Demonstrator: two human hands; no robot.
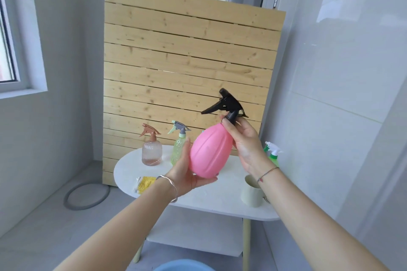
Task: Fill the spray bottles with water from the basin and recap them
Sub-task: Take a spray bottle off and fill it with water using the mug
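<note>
I log: left hand [187, 177] cups pink spray bottle [209, 152] underneath; right hand [246, 145] pinches its black trigger cap [229, 103]; both are above the tabletop [198, 202]. Behind: clear bottle [152, 152], green bottle [178, 149], green-white sprayer [273, 152]. Nearer: mug [251, 193], yellow packet [144, 183]. Lowest in my view: blue basin [178, 266].

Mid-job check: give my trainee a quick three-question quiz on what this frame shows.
1. True or false: the pink ribbed plastic spray bottle stands on the white oval table.
2. Multiple choice: the left hand holds the pink bottle at its A) neck B) rounded base C) trigger.
3. Fill in: the clear ribbed bottle on the table has a ____ trigger.
Key: 1 false; 2 B; 3 brown.
</note>
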